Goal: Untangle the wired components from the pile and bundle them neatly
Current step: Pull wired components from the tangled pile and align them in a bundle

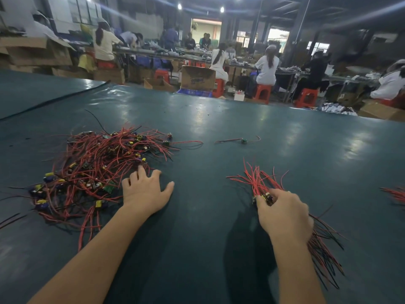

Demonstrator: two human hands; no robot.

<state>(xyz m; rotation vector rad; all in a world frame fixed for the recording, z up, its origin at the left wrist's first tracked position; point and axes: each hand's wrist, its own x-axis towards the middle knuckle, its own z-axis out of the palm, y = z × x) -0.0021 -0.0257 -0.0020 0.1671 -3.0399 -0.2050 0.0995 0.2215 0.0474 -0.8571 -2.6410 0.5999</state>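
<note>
A tangled pile of wired components, red and black wires with small green boards and yellow parts, lies on the left of the dark green table. My left hand rests at the pile's right edge, fingers spread, fingertips touching the nearest wires. My right hand grips a bundle of wired components; its red wires fan out ahead of the hand and more red and black wires trail behind the wrist. A single wired component lies apart, farther back in the middle.
Another set of red wires shows at the right edge. A black cable runs across the far left of the table. Beyond the far edge, several people sit on red stools at workbenches, with cardboard boxes on the floor.
</note>
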